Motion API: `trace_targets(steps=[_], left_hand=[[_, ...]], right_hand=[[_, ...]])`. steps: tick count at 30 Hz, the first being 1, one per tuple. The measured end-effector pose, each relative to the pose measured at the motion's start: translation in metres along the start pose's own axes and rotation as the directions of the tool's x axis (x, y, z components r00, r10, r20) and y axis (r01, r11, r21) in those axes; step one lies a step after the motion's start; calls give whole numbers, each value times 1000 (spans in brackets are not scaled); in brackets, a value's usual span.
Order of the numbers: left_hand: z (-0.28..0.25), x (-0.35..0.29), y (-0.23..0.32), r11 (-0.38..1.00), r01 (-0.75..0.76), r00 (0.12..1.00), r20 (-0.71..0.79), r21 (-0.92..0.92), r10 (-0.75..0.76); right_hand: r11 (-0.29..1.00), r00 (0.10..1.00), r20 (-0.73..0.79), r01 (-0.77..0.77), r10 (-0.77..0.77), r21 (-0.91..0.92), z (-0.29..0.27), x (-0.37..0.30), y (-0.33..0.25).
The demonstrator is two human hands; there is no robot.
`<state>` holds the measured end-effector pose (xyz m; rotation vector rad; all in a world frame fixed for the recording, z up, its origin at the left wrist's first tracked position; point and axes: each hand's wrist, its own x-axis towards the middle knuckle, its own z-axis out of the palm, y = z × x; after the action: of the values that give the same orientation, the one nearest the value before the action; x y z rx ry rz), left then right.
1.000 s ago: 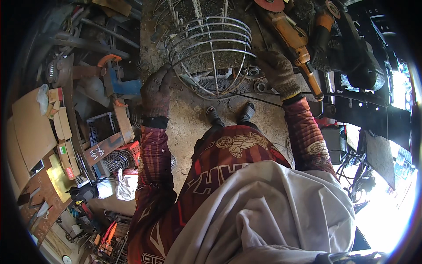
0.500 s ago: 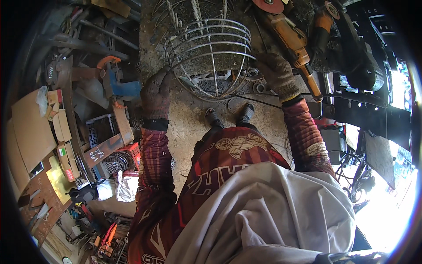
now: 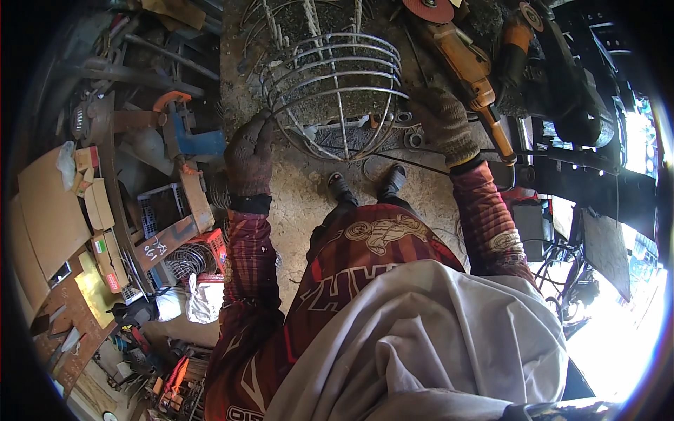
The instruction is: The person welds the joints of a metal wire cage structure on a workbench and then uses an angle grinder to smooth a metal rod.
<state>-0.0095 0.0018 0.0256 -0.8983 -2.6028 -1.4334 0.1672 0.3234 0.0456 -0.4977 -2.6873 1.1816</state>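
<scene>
A round cage of bent metal wire (image 3: 339, 99), with several curved hoops and crossing ribs, is held up in front of me at the workbench's near edge. My left hand (image 3: 249, 156), in a dark knitted glove, is closed on the cage's left side. On the opposite side my right hand (image 3: 445, 126), in a similar glove with a light cuff, is closed on the end of a hoop. The fingertips of both hands are partly hidden behind the gloves' backs. More upright wire rods (image 3: 311, 19) show beyond the cage on the bench.
An orange angle grinder (image 3: 460, 62) with a red disc lies on the grimy workbench (image 3: 242, 45), right of the cage. Beside it is a second grinder (image 3: 516, 46). Cables cross below. At left are a blue clamp-like tool (image 3: 200, 142), cardboard (image 3: 53, 203) and a red crate (image 3: 216, 244).
The wire cage has shifted slightly toward me and its tilt has changed a little. Both hands stay on its sides, having moved only a little.
</scene>
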Motion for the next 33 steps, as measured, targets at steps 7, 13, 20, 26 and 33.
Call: trace_targets(steps=[7,13,20,26,33], left_hand=[[1,1,2,1000,10,1000,-11,29,-10],[1,-1,1,998,55,998,-12,-40,-56],[1,-1,3,999,47,999,-5,6,-47],[0,0,10,997,76,997,10,22,-76],[1,2,10,999,36,999,-8,22,-36]], right_hand=[[1000,999,-36,16,-16,4,8,-1,13],[1000,999,-36,0,-1,-12,5,0,7],[997,998,-46,51,-53,-60,5,-1,11],[999,998,-43,38,-39,-29,6,-2,9],[998,995,-84,55,-55,-1,8,-1,13]])
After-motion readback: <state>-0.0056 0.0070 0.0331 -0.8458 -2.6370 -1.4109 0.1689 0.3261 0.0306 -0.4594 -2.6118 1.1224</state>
